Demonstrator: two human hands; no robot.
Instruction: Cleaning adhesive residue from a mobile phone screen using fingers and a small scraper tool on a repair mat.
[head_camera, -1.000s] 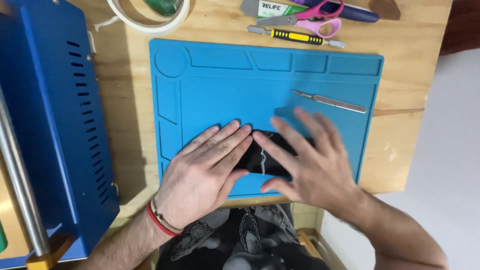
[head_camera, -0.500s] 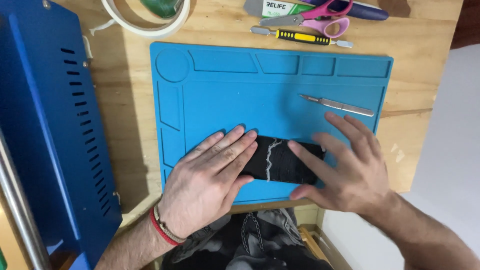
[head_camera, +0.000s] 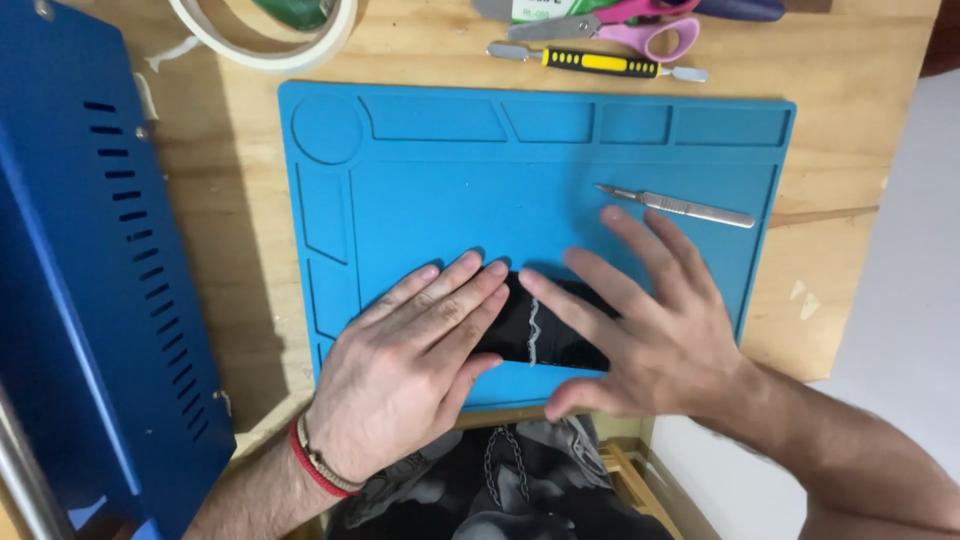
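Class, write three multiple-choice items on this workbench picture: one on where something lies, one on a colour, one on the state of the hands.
1. Where does the slim silver metal scalpel lie?
A. on the blue silicone work mat
B. on the blue metal case
C. under the left hand

2. What colour are the handles of the scissors at the top edge?
A. green
B. pink
C. white

3. How do the two hands meet the flat black slab?
A. both closed in fists beside it
B. one lifts it off the mat
C. both lie flat with fingers spread over it

Answers: 1 A, the scalpel rests on the mat's right part. 2 B, the loops are pink. 3 C, the left hand and right hand press open-palmed across the slab.
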